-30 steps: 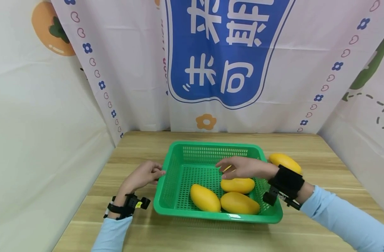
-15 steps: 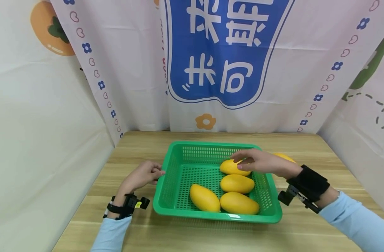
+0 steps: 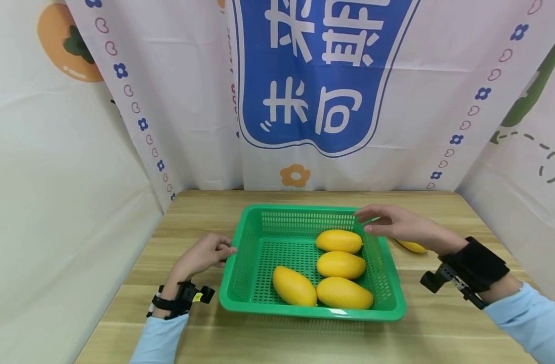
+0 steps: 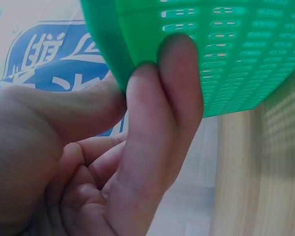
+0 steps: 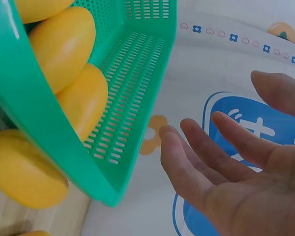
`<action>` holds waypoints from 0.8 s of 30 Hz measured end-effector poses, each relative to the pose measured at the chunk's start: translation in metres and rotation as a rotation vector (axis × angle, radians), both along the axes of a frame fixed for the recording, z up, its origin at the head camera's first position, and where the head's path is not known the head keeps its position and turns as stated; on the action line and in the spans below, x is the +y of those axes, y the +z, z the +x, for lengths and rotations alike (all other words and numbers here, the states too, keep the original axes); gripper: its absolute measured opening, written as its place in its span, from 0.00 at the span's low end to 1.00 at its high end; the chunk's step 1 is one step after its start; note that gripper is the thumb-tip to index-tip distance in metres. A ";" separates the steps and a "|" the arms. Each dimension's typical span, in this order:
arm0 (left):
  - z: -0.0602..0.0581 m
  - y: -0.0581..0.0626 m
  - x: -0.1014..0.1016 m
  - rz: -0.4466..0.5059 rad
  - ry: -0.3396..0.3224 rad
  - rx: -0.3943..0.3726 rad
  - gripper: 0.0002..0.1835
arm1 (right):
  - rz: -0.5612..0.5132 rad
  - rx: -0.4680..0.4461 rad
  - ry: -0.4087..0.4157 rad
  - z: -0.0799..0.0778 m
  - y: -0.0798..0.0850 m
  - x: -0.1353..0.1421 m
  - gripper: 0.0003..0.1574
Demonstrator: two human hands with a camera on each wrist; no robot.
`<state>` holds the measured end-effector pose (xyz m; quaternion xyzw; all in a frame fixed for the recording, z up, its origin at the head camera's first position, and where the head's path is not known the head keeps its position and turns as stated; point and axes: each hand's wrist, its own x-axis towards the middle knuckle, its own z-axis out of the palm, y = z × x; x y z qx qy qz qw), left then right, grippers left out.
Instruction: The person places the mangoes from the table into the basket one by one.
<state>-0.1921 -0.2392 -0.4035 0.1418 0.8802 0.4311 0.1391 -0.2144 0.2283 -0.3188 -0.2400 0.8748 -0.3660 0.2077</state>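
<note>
A green plastic basket with slotted walls stands on the table. Several yellow mangoes lie in it, mostly toward its right half. My left hand pinches the basket's left rim; in the left wrist view the thumb is on one side of the wall and two fingers press the other. My right hand is above the basket's back right corner, holding nothing, its fingers loosely extended. Under the right wrist, a mango on the table is mostly hidden.
Outside the basket, the right wrist view shows a mango close to the rim and part of another mango. The wooden table ends at a printed cloth backdrop, with cloth walls at both sides.
My right hand has moved right and back from over the mangoes inside the basket to its back right corner, uncovering the rearmost mango. My left hand stays on the rim.
</note>
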 end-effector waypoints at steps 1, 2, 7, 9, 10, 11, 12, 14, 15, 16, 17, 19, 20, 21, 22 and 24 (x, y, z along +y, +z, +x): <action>0.000 0.000 0.000 0.002 0.004 -0.004 0.14 | -0.004 0.002 -0.001 0.000 0.001 0.002 0.31; 0.000 0.000 0.000 0.004 0.003 -0.005 0.14 | -0.013 0.005 0.001 -0.001 0.001 0.004 0.31; 0.000 0.000 0.000 0.008 -0.001 -0.004 0.14 | -0.015 0.018 -0.022 -0.003 0.002 0.016 0.34; 0.001 0.001 0.000 0.011 -0.003 -0.002 0.15 | 0.000 0.022 -0.039 -0.003 0.003 0.020 0.35; 0.001 0.002 0.000 0.013 -0.006 -0.001 0.15 | 0.006 0.034 -0.040 -0.003 0.003 0.022 0.35; 0.001 0.002 0.000 0.015 -0.008 0.000 0.15 | 0.012 0.044 -0.043 -0.003 0.004 0.025 0.35; 0.002 0.003 0.000 0.017 -0.009 -0.002 0.15 | 0.019 0.045 -0.056 -0.003 0.004 0.027 0.36; 0.002 0.003 0.001 0.020 -0.008 -0.002 0.15 | 0.025 0.043 -0.067 -0.004 0.005 0.031 0.36; 0.002 0.003 0.001 0.021 -0.009 -0.002 0.15 | 0.025 0.041 -0.071 -0.004 0.004 0.033 0.36; 0.002 0.003 0.001 0.020 -0.011 0.000 0.15 | 0.027 0.041 -0.077 -0.005 0.004 0.036 0.36; 0.002 0.003 0.001 0.020 -0.011 0.000 0.15 | 0.029 0.035 -0.085 -0.005 0.003 0.038 0.36; 0.002 0.003 0.001 0.019 -0.012 0.001 0.15 | 0.031 0.021 -0.094 -0.007 0.001 0.043 0.37; 0.002 0.003 0.001 0.019 -0.012 0.001 0.15 | 0.034 0.013 -0.103 -0.008 0.000 0.045 0.38; 0.001 0.003 0.001 0.017 -0.012 0.002 0.15 | 0.037 0.009 -0.108 -0.009 -0.001 0.048 0.39; 0.001 0.003 0.001 0.016 -0.012 0.001 0.15 | 0.038 0.006 -0.113 -0.010 -0.003 0.050 0.39; 0.001 0.002 0.000 0.013 -0.013 0.003 0.15 | 0.038 0.000 -0.124 -0.013 -0.005 0.054 0.40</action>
